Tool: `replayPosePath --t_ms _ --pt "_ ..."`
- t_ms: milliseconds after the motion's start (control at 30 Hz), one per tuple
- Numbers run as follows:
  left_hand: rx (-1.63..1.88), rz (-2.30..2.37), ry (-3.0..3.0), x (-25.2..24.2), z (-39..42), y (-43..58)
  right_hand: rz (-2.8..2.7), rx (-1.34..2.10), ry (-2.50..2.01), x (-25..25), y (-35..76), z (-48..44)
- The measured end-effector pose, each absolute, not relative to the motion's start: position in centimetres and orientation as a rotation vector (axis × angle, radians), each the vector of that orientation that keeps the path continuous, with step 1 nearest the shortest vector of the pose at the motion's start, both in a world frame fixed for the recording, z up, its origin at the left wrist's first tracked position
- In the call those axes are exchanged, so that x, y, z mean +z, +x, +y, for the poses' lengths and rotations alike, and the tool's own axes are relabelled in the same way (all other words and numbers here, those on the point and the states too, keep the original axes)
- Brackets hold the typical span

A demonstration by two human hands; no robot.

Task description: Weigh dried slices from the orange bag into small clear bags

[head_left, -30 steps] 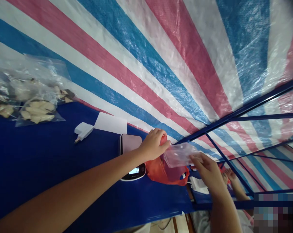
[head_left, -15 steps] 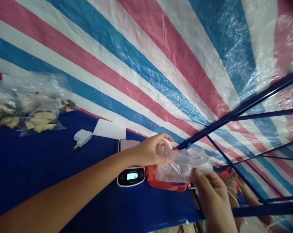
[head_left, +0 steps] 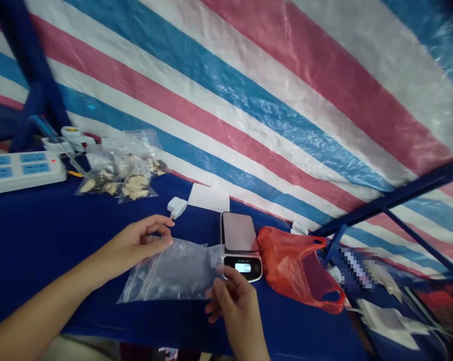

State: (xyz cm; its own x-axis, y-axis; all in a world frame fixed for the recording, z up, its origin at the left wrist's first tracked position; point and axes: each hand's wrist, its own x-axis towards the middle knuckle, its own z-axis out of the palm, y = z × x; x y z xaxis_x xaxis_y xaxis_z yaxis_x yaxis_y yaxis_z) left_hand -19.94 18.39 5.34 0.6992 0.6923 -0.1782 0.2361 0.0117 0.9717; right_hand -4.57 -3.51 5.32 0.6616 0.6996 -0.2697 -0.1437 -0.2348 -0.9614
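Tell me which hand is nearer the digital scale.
Right. The right hand is close in front of the scale; the left hand is farther off, to the scale's left.

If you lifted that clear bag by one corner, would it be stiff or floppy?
The clear bag would probably flop, since its thin film creases near the right hand. It is likely light for its size: it looks flat, with no contents visible. Its glossy surface may feel slippery.
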Motion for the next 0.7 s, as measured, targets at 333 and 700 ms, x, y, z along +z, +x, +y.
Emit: replayPosePath --t_ms 333,700 --pt "0.434 0.832 1.928 2.4 22.4 -24.9 -1.070 0.298 -2.196 11.6 3.1 10.5" --pt "0.474 0.751 1.942 1.7 20.9 -25.4 -1.890 0.328 -1.715 4.5 -13.3 5.0"
